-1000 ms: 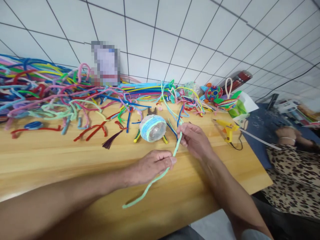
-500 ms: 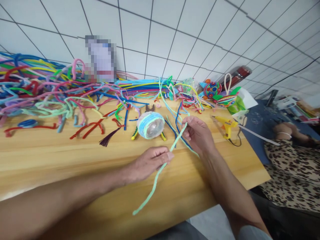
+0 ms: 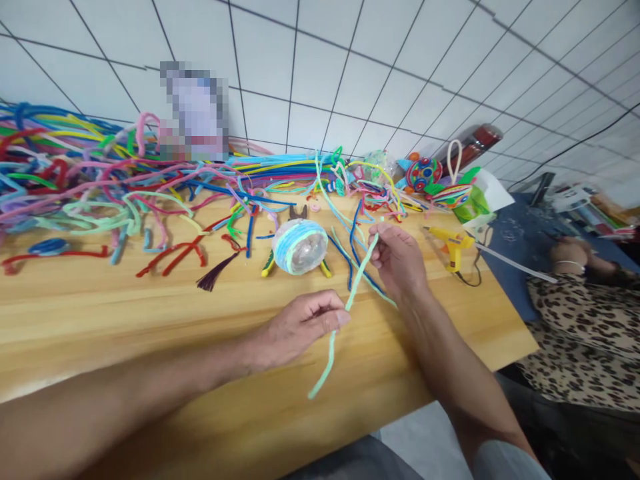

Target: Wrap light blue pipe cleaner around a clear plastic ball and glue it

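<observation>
A light green pipe cleaner runs between my two hands above the wooden table. My left hand pinches it between thumb and fingers, and its loose end hangs down below. Near its upper end, my right hand has its fingertips closed on the same strand. Just beyond my hands rests a clear ball partly wrapped in blue and light green, lying over pliers with yellow-green handles. Blue and green strands lie between the ball and my right hand.
Many coloured pipe cleaners are heaped along the wall. A yellow glue gun lies at the right, near colourful finished pieces. A person in leopard print sits beyond the table's right edge.
The green strand has slid up through my left hand, so its hanging end is shorter. My right hand has moved slightly up and away, still holding the strand.
</observation>
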The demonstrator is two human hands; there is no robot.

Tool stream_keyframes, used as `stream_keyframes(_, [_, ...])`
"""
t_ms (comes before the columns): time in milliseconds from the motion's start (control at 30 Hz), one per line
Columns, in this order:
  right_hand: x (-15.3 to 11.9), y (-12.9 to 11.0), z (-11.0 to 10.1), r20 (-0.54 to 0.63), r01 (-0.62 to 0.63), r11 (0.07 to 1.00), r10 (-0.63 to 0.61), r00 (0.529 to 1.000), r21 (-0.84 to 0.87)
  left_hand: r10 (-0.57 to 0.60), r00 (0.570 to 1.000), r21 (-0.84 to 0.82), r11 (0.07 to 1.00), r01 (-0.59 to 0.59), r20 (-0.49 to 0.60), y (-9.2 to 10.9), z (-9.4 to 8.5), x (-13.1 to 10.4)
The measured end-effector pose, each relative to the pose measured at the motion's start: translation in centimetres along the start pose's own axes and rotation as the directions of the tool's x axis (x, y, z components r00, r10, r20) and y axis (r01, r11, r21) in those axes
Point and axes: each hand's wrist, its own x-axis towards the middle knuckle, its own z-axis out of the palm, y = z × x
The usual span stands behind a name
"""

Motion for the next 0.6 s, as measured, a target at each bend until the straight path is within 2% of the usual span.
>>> stream_keyframes(133, [0.8, -0.2, -0.8, -0.050, 0.028, 0.999, -0.027, 0.998, 0.019, -0.125, 0.986, -0.086, 0.987, 0.134, 0.106, -0.4, 0.1, 0.3])
stream_keyframes(300, [1.2, 0.3, -0.9, -0.049, 0.010, 1.000, -0.009, 0.999, 0.011, -0.085, 0.989, -0.069, 0.993, 0.094, 0.117, -0.3, 0.2, 0.5])
stream_keyframes(467, [0.5, 0.3, 0.2, -0.013, 0.012, 1.000, -0.012, 1.000, 0.008, -0.146, 0.947, -0.090, 0.980, 0.178, 0.287, -0.2, 0.2, 0.6])
stream_keyframes(600, [0.0, 0.1, 0.8, 0.010, 0.043, 0.999, -0.043, 0.999, -0.004, -0.212, 0.931, 0.003, 0.975, 0.221, 0.297, -0.1, 0.2, 0.3])
